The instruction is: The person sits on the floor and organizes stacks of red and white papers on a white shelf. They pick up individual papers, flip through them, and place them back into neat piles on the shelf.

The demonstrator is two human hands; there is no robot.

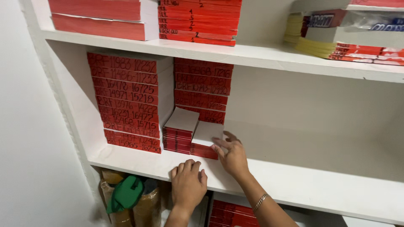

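The right hand (232, 156), fingers spread and grasping nothing, rests its fingertips against the edge of a low stack of red-spined booklets with a white cover (207, 141) on the white shelf (294, 185). The left hand (188, 183) lies flat and unclenched on the shelf's front edge, just below. A taller stack of the same small booklets (180, 131) touches the low one on its left. Behind them stand two tall piles of red-edged books (128, 101), and a green cloth bundle (126, 194) sits on the shelf underneath.

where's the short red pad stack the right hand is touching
Head view, centre: the short pad stack sits on the middle shelf, under the right hand, beside a taller stack.
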